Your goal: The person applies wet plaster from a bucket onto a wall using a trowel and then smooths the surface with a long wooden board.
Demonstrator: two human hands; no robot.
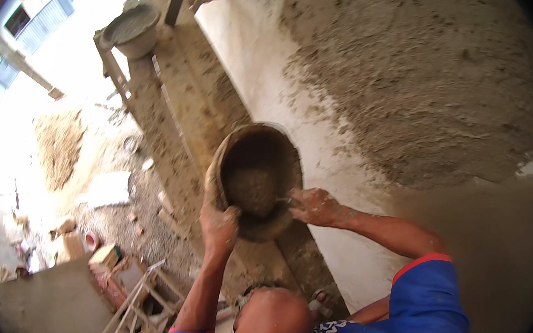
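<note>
A round dark bucket (291, 154) is tilted in front of me, its open mouth facing up toward the view. Wet grey mortar (253, 190) lies inside it, towards the bottom. My left hand (221, 226) closes on the near left of the rim. On the right side of the rim, my right hand (316, 207) is closed too, its fingers smeared with mortar. The bucket is above a scaffold of wooden planks (191, 103); its underside is hidden.
A mortar-filled basin (136, 40) stands at the planks' far end. Along the right runs a wall with rough wet plaster (425, 72). Below left are a wooden frame (133, 317), bricks (70, 245) and a sand heap (60, 146). A sandalled foot (321, 297) shows on the planks.
</note>
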